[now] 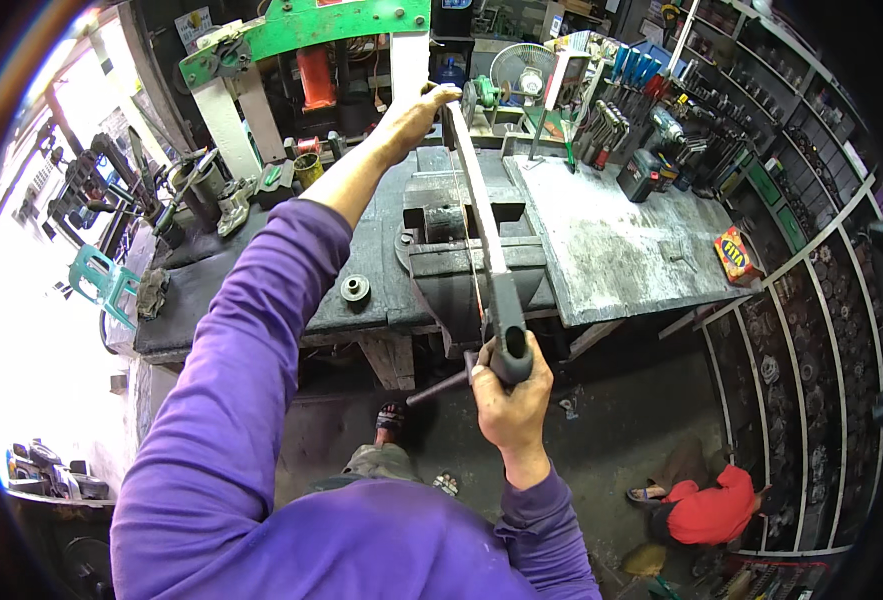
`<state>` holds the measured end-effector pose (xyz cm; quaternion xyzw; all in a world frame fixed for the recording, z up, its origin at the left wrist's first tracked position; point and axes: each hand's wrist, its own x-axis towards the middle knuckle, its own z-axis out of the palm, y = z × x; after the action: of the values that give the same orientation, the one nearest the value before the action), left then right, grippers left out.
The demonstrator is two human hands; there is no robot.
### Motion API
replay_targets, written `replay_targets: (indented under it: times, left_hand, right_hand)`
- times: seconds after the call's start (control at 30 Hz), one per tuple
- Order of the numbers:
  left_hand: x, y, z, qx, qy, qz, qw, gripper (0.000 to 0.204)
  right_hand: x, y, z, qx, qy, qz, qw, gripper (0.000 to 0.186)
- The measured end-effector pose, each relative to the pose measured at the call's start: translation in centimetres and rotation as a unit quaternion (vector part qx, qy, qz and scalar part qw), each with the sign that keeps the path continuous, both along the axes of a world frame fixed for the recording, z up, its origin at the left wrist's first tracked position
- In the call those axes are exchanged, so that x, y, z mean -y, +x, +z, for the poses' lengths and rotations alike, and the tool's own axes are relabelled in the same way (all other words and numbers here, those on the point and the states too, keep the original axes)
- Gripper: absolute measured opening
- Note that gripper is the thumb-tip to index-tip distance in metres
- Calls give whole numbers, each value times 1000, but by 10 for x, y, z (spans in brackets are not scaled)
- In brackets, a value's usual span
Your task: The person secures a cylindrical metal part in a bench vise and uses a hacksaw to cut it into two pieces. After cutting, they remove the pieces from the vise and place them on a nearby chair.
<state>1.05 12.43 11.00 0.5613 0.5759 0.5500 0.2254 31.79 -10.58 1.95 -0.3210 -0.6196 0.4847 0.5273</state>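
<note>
My left hand (411,120) grips the far end of a hacksaw (483,210), and my right hand (511,395) is wrapped round its dark handle nearest me. The saw runs lengthwise over a large bench vise (431,258); its thin blade hangs below the frame, left of it. A short metal piece (443,218) sits between the vise jaws; whether the blade touches it I cannot tell. The vise's bar handle (433,390) sticks out below at lower left. A small flanged metal part (355,289) lies on the dark bench top left of the vise.
A pale work board (611,250) right of the vise bears tools and a red-yellow box (736,255). A green press frame (301,25) stands behind. A teal chair (99,280) is at left. A person in red (709,510) is low at lower right beside parts shelving (811,370).
</note>
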Motion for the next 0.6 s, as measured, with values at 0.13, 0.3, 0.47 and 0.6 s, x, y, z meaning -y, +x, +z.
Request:
replay_targets:
  times: [0.13, 0.3, 0.47, 0.6]
  left_hand:
    - [70, 26, 13, 34, 124, 26, 991, 52]
    - [178, 40, -69, -138, 37, 93, 985, 44]
    - [172, 79, -143, -18, 72, 142, 987, 59]
    - [152, 98, -155, -104, 131, 135, 977, 62]
  right_hand:
    - [-1, 9, -13, -35, 50, -6, 998, 17]
    - [-2, 1, 20, -18, 53, -44, 997, 21]
    - [-22, 9, 81, -99, -116, 35, 988, 23]
    - [-68, 6, 135, -135, -84, 146, 976, 34]
